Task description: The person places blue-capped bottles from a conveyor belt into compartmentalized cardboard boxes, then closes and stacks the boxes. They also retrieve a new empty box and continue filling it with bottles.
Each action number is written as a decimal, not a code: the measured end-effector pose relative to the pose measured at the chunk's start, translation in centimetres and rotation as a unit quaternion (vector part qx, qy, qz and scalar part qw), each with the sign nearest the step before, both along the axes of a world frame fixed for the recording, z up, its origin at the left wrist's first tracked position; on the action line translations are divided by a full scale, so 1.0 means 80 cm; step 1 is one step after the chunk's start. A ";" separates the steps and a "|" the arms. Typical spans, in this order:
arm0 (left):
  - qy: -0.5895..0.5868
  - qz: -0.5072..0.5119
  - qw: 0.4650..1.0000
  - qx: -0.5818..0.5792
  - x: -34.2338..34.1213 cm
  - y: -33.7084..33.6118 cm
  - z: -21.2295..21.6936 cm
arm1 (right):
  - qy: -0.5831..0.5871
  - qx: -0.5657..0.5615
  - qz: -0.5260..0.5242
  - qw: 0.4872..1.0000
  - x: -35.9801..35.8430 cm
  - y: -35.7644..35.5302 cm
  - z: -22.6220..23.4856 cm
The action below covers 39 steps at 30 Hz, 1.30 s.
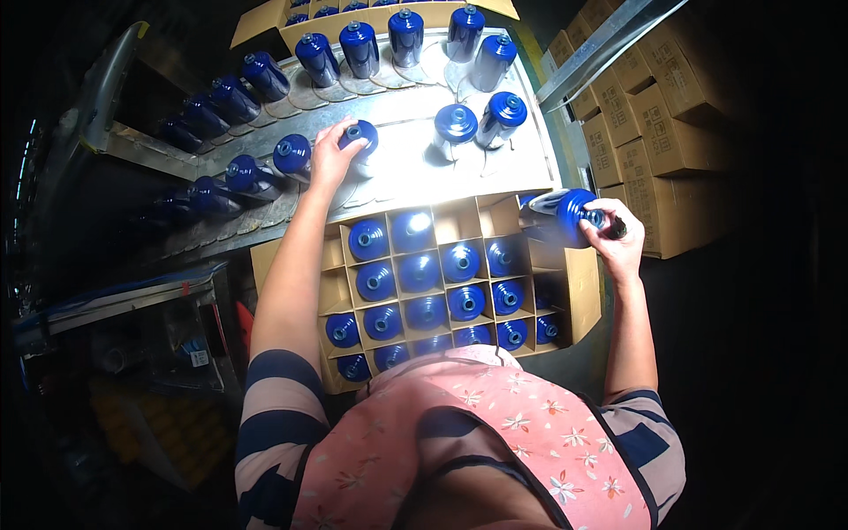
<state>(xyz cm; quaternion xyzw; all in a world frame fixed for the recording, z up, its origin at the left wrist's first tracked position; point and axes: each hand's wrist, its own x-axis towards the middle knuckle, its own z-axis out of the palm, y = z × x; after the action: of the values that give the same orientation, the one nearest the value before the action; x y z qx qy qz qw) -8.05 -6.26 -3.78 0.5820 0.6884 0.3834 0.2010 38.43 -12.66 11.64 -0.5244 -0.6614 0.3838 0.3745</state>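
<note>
My left hand [332, 157] reaches over the bright white worktop, its fingers closed around the neck of an upright blue glass bottle [364, 141]. Out to the right, my right hand [618, 237] grips a second blue bottle [565, 210] by its neck. That bottle lies tilted nearly sideways, its base toward the box's far right corner. A small dark thing shows at my right fingers, too unclear to name. Below both hands stands an open cardboard box [581, 296] with dividers. Many of its cells hold blue bottles [374, 281], necks up; a few cells at its far side and left edge hold none.
Curved rows of blue bottles [360, 49] stand on overlapping plates [364, 87] of a conveyor. Two bottles [456, 125] stand on the worktop's right part. Another bottle carton [291, 35] sits at the far edge. Stacked cartons [667, 115] and a metal post [601, 57] are at right.
</note>
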 end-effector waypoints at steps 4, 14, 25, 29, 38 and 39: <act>-0.027 -0.004 0.997 0.066 0.025 0.012 -0.001 | 0.039 0.033 -0.002 0.999 -0.076 0.052 0.001; 0.004 0.065 0.996 0.054 0.079 0.041 0.010 | -0.031 -0.028 0.004 0.999 -0.220 0.198 -0.137; -0.038 0.079 0.996 0.014 0.059 0.035 0.010 | -0.093 -0.015 -0.054 0.994 -0.189 0.250 -0.184; -0.058 0.084 0.994 0.028 0.058 0.037 0.003 | -0.054 -0.057 -0.057 0.995 -0.169 0.246 -0.187; -0.013 0.064 0.998 -0.012 0.109 0.036 0.025 | -0.020 -0.062 -0.052 0.997 -0.100 0.214 -0.162; -0.027 0.055 0.998 0.035 0.110 0.027 0.024 | 0.003 -0.050 -0.024 0.998 -0.083 0.205 -0.161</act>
<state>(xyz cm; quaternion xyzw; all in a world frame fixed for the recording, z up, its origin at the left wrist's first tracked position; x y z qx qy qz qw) 0.73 -4.12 -1.85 0.5397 0.6995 0.4335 0.1775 31.76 3.77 -1.26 -0.5572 -0.6277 0.4084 0.3587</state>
